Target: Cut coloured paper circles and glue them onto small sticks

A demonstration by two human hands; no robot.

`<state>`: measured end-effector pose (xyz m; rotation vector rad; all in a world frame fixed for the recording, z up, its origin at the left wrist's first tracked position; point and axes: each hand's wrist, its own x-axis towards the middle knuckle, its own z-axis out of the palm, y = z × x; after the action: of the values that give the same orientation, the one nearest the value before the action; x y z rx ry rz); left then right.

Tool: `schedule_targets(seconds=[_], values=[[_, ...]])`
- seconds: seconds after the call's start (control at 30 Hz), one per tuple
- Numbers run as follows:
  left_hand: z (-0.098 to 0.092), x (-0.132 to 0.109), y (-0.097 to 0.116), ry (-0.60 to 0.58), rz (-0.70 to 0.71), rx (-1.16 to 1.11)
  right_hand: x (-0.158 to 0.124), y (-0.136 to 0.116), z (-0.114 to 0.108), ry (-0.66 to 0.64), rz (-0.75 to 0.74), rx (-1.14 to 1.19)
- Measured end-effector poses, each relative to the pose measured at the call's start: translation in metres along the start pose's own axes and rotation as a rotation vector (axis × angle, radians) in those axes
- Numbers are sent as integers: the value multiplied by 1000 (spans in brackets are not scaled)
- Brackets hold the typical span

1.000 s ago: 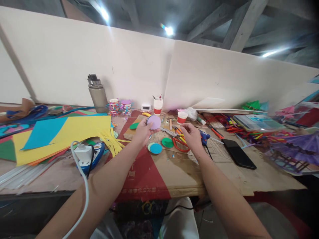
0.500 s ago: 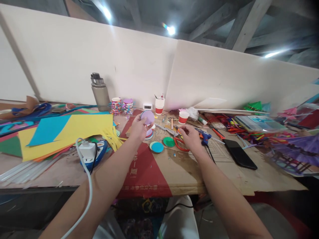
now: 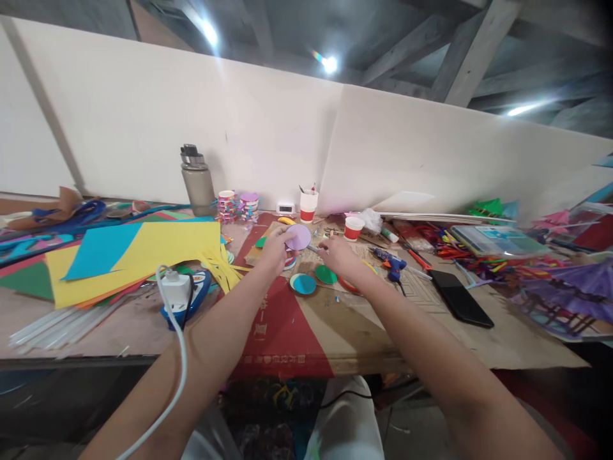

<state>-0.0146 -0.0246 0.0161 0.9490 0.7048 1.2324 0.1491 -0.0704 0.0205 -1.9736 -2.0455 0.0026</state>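
- Head view: the left hand (image 3: pixel 275 249) is pinching a lilac disc (image 3: pixel 299 237) between thumb and fingers, holding it above the middle of the table (image 3: pixel 134 335).
- The right hand (image 3: pixel 339 254) is reaching in just beside the disc, fingers bent; whether it is gripping anything, I cannot tell.
- A green disc (image 3: pixel 326 275) and a blue disc (image 3: pixel 305 284) are lying nearer the table's front edge.
- A bottle (image 3: pixel 198 188) is standing by the back edge.

Since half a second ago, the bare right hand (image 3: pixel 339 255) is farther left, away from the blue plastic glue gun (image 3: pixel 394 264); the bare left hand (image 3: pixel 274 250) holds the round lilac paper disc (image 3: pixel 299 237) lower, nearer it.
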Motion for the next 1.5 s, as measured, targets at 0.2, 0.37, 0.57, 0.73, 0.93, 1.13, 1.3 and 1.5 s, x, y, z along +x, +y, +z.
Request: schedule_targets(seconds=[0.2,0.37,0.57,0.73,0.93,1.13,1.3,1.5], values=[[1,-5,-3,-85,298,190,32,-18,27,-8,97,-233],[1,-8,-6,-163,437,379,45,-14,43,-45,87,-183],[-1,-9,-10,-204,456,456,47,-10,54,-59,53,-142],[-1,-9,-10,-198,386,425,39,-10,51,-47,26,-108],[1,-8,-13,-200,330,343,39,-5,43,8,123,-67],[4,-5,-11,-209,140,39,24,-3,36,23,126,-57],[8,-2,0,-12,-171,-282,15,-1,36,-22,97,-87],[12,-3,6,89,-308,-426,18,13,34,77,107,162]])
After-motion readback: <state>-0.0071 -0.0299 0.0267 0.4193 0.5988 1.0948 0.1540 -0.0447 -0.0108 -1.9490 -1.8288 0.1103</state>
